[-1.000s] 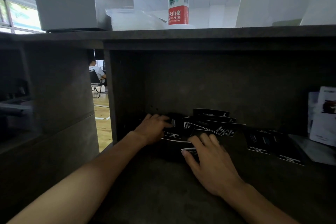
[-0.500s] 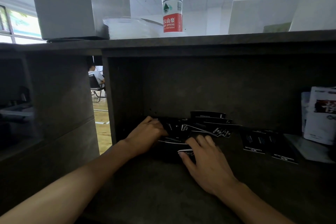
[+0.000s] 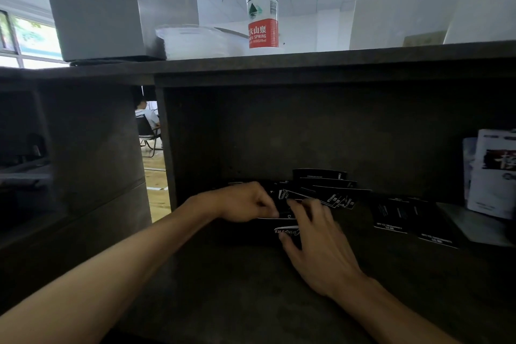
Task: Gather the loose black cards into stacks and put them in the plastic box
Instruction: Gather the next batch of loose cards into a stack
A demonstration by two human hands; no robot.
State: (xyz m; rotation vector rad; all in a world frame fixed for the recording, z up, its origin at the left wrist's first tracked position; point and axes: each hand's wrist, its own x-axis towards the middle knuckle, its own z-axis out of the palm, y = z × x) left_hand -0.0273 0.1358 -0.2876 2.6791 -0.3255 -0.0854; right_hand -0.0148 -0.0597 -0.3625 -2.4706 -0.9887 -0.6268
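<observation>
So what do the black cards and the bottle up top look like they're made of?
Black cards: likely thin coated card, matte black with white print; they lie flat and fanned. Bottle: clear plastic, seemingly, glossy with a red label and cap.

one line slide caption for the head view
Both hands, left hand and right hand, gather loose black cards on a dark shelf.

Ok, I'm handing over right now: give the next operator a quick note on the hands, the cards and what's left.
Left hand: fingers curled on the cards at the left of the main pile of black cards.
Right hand: fingers spread flat on the pile, thumb on the near card.
More loose cards lie to the right on the shelf.
Plastic box sits on the top ledge beside the water bottle.
Done: no stack formed, nothing seen boxed. Left: stack everything, box it.
</observation>
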